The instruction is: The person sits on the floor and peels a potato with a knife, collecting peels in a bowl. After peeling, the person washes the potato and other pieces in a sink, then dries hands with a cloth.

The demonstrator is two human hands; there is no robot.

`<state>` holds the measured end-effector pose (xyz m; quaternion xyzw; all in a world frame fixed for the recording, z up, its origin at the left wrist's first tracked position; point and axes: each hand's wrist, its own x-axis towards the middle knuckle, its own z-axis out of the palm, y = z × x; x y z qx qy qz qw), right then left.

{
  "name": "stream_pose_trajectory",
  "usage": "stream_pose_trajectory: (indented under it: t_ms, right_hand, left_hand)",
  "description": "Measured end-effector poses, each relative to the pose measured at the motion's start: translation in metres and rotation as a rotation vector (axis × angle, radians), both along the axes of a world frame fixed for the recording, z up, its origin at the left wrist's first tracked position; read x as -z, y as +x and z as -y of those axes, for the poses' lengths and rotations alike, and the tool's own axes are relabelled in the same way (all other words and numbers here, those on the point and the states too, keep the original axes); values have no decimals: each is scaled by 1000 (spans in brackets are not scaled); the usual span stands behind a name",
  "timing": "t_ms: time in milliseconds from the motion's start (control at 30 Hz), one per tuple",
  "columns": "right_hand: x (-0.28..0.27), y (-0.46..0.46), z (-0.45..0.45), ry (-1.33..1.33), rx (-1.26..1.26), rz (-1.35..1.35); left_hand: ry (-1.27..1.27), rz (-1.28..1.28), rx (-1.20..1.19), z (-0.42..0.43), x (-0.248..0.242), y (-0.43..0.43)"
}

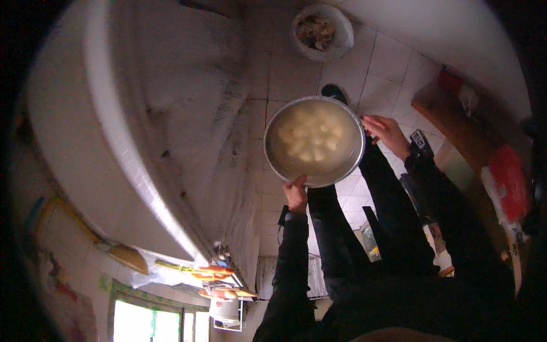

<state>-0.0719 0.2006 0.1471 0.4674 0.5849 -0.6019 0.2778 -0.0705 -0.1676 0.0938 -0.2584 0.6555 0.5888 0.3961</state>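
Observation:
A round metal basin [273, 164] is held out in front of me, above the tiled floor. Cloudy liquid fills much of it, with several pale yellowish rounded pieces [314, 137] lying in the liquid; what they are I cannot tell. My left hand [295, 193] grips the near rim, its thumb over the edge. At the right side of the basin, my right hand [384, 130] has its fingertips at the rim; whether they bear its weight is unclear. Both forearms are in dark sleeves.
A lined waste bin [322, 32] with scraps stands on the floor beyond the basin. To the left runs a long pale counter edge [141, 179] with plastic sheeting [192, 107] beside it. A wooden piece of furniture [444, 124] stands at the right, with red items on it.

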Motion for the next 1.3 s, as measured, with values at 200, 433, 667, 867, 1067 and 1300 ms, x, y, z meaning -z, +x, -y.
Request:
stream_pose_trajectory:
  t_ms: [200,433,667,867,1067,1300]
  right_hand:
    - [-96,4,-11,-39,-32,-35]
    - [-202,-7,-12,-74,-103,-216]
    - [-309,-92,-17,6,-236,-423]
    - [-384,-177,10,152,-337,-631]
    - [-421,-256,81,151,-353,-729]
    - [-410,-355,172,172,-636,-891]
  left_hand:
    - [79,189,-356,-18,-116,6]
    - [82,108,-422,-20,-249,-17]
    - [65,-40,-556,2,-352,-64]
    - [47,-116,-549,47,-393,-127]
    - [181,-271,-549,86,-395,-197]
    - [254,-363,-595,121,-378,-267]
